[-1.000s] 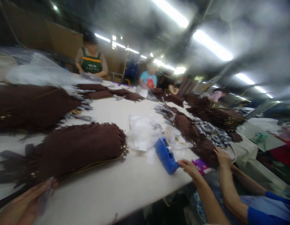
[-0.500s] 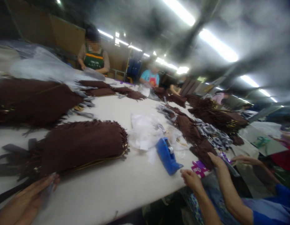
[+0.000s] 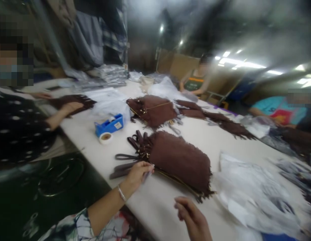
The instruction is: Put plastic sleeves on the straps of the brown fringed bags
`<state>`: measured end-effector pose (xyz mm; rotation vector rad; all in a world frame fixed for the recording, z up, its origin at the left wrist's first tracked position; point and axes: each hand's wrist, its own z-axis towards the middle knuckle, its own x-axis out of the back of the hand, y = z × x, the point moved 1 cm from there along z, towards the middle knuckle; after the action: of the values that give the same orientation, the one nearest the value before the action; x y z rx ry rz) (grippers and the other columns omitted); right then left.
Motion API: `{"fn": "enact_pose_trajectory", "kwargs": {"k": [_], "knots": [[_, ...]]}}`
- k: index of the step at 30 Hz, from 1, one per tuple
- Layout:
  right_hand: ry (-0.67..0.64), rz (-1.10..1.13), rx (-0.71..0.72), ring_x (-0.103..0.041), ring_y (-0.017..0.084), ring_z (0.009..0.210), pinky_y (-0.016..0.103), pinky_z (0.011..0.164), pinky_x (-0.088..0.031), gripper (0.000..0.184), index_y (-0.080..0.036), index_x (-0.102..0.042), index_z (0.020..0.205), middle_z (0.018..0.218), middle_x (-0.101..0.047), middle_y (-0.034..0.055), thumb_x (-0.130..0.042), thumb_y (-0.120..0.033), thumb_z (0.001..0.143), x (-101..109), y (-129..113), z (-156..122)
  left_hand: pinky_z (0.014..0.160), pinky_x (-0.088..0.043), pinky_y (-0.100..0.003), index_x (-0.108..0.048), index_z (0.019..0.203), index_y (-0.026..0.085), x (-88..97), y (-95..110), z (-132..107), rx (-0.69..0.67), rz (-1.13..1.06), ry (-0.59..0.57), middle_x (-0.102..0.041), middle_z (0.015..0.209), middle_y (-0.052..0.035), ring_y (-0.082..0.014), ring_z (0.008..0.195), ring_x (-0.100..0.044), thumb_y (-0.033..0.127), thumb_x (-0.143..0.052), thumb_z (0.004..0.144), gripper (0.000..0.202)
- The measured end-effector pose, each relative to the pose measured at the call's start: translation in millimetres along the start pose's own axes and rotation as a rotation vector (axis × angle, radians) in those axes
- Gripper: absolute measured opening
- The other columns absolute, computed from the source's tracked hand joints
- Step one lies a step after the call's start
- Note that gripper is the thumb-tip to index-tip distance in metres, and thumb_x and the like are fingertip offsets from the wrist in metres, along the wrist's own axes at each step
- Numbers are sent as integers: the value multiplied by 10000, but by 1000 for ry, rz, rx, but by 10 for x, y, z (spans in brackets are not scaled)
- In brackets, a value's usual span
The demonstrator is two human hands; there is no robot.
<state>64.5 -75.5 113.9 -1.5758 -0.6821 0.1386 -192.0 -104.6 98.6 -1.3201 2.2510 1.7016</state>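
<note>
My left hand (image 3: 139,174), with a bracelet at the wrist, pinches a small translucent piece, perhaps plastic, between thumb and fingers. It is beside the near edge of a stack of dark brown fringed pouches (image 3: 180,159) with gold zippers. Dark wrist straps (image 3: 126,156) stick out from the stack's left end. My right hand (image 3: 191,216) hovers over the near table edge, in front of the stack. Its fingers are loosely curled and apart, with nothing visible in them.
A blue tape dispenser (image 3: 110,125) and a tape roll (image 3: 105,138) are at the left. More brown pouches (image 3: 157,110) lie behind. Plastic bags (image 3: 250,190) spread at the right. A co-worker in polka dots (image 3: 22,124) handles a brown pouch; others sit across the white table (image 3: 155,204).
The view has swung left, so the pouch stack and my left hand now appear nearer the middle. The left-side co-worker and tape dispenser have come into view. My left hand still pinches the translucent piece.
</note>
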Motion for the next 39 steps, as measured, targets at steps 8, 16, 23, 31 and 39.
{"fn": "enact_pose_trajectory", "kwargs": {"k": [8,16,23,31,39], "knots": [[-209,-173,433,-520,118,618,217,604,-431,218,-221,-680,948,777,-627,4,-472,-240,885,-855,-566,944,645,-418,-264,-673,689,130,20,-45,9,-108,23,29,-666,672,-37,-140,623,-580,169,-775,561,168],[-183,-437,444,-600,144,736,224,693,-443,272,-247,-678,985,871,-661,12,-443,-158,882,-886,-625,1014,655,-398,-262,-688,721,129,50,-52,-3,-168,83,-1,-654,689,-34,-140,653,-554,166,-709,638,93],[-124,-683,453,-630,140,796,209,745,-417,295,-276,-669,1022,887,-668,9,-441,-132,903,-890,-799,949,709,-418,-272,-708,778,118,73,-53,8,-171,68,-61,-686,755,-61,-157,707,-574,181,-702,675,122],[-117,-1028,448,-629,127,719,213,580,-313,240,-299,-612,1006,878,-653,-15,-469,-130,914,-935,-930,903,738,-426,-275,-723,809,116,68,7,-59,-108,56,-77,-708,812,-82,-172,749,-597,166,-737,636,181],[-104,-1064,463,-664,170,709,242,546,-299,247,-257,-536,1068,854,-686,-6,-442,-101,901,-944,-953,947,664,-402,-253,-715,729,124,11,50,-81,-115,128,-4,-679,709,-50,-146,670,-555,268,-784,639,183]]}}
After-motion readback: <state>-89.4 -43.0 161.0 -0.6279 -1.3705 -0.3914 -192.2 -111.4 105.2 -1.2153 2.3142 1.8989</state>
